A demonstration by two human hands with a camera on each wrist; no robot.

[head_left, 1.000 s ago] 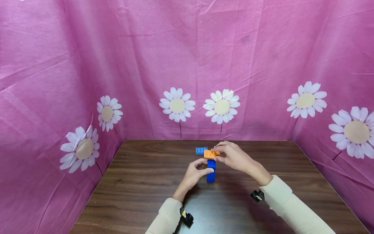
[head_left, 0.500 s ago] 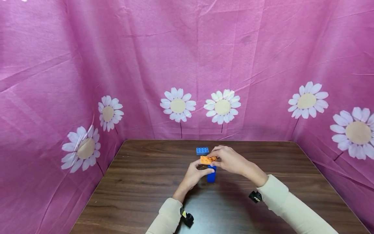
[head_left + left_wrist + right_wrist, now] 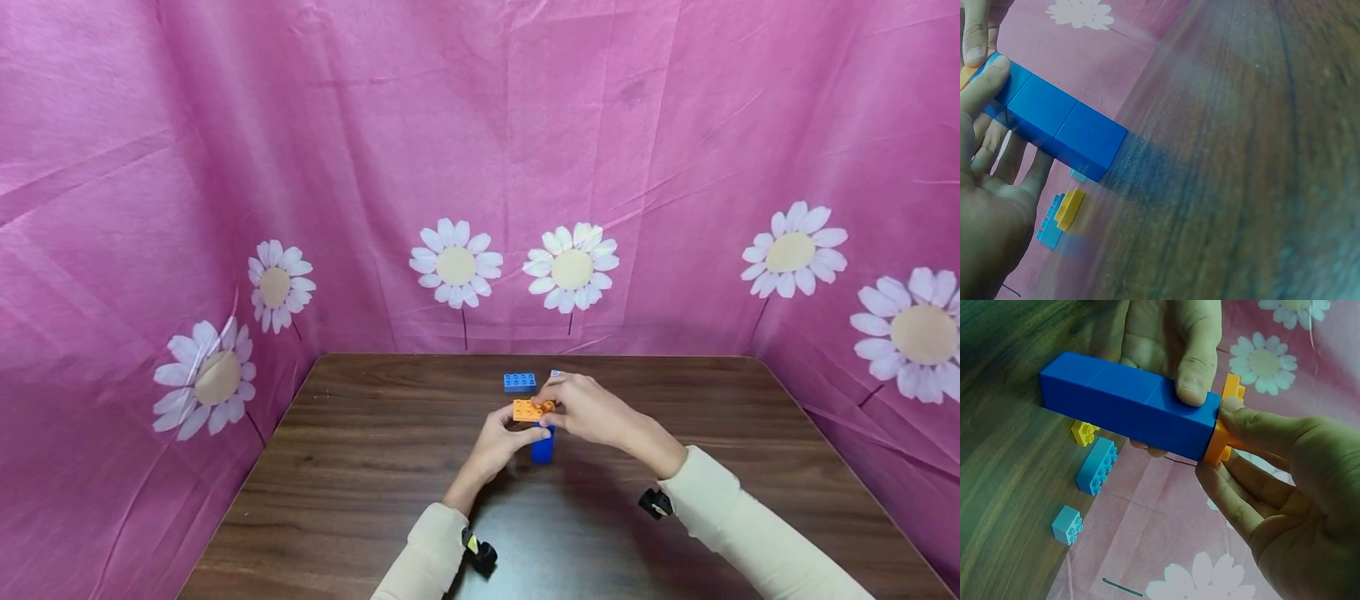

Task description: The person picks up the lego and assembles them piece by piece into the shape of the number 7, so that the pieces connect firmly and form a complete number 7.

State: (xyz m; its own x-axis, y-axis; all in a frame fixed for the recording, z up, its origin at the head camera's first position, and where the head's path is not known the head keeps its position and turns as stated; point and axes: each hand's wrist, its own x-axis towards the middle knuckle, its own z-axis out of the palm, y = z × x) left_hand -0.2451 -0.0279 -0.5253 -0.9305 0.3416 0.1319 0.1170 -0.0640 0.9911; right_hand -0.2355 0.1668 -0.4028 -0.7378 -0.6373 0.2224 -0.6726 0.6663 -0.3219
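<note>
A tower of stacked blue toy bricks [image 3: 542, 448] stands upright on the table. My left hand [image 3: 495, 442] grips it near the top, the thumb lying on one side face in the right wrist view. Across the tower's top lies a thin orange brick [image 3: 527, 410], longer than the tower is wide, so it overhangs. My right hand [image 3: 596, 410] pinches this orange brick [image 3: 1215, 445] between thumb and fingers. In the right wrist view it touches the top of the blue tower [image 3: 1129, 403]; whether it is fully pressed down I cannot tell.
Behind the tower sits a lighter blue brick [image 3: 519, 382]. A small pale blue brick [image 3: 1067, 525] and a yellow brick [image 3: 1084, 432] lie near it. The brown wooden table [image 3: 360, 467] ends at a pink flowered cloth [image 3: 337, 208].
My right hand has brought the orange brick left and down onto the blue tower's top. The left hand has stayed on the tower.
</note>
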